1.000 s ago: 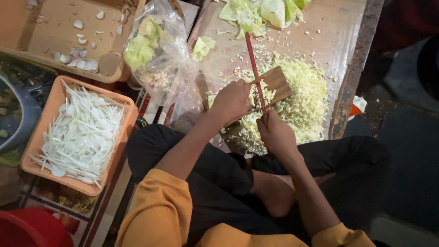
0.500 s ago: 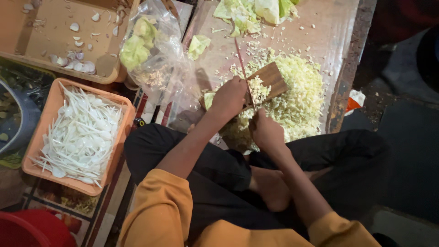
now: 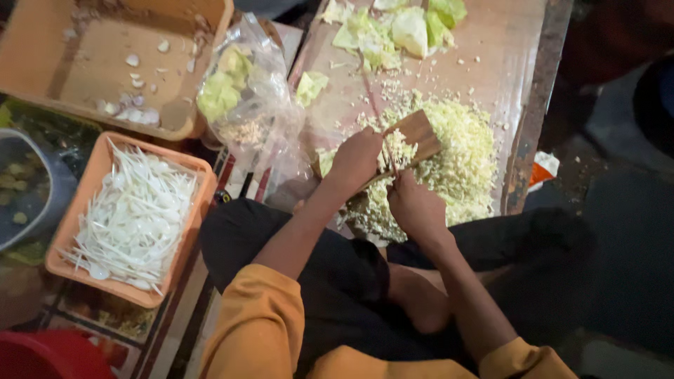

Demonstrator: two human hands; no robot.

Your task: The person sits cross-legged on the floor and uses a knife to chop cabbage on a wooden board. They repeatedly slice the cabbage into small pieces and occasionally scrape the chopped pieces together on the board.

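Chopping cabbage on the counter (image 3: 523,105). Left hand (image 3: 357,160) pressed down on the chopped cabbage (image 3: 456,165), fingers curled, next to a small wooden board (image 3: 418,133) that sticks up between the two hands. Right hand (image 3: 414,205) closed tight around something thin, maybe a knife handle; blade too blurred to tell. Big pile of small cut bits already lying under and just past the hands, so a lot looks done. Whole leaves (image 3: 404,28) well past the hands at the far end of the counter, not cut yet, so some looks left. Clear bag (image 3: 242,98) with more green pieces out beyond the left hand. Orange tray (image 3: 200,175) full of white plastic spoons (image 3: 133,217) further out on the left side. Cardboard box (image 3: 105,63) with a few white bits beyond that tray.
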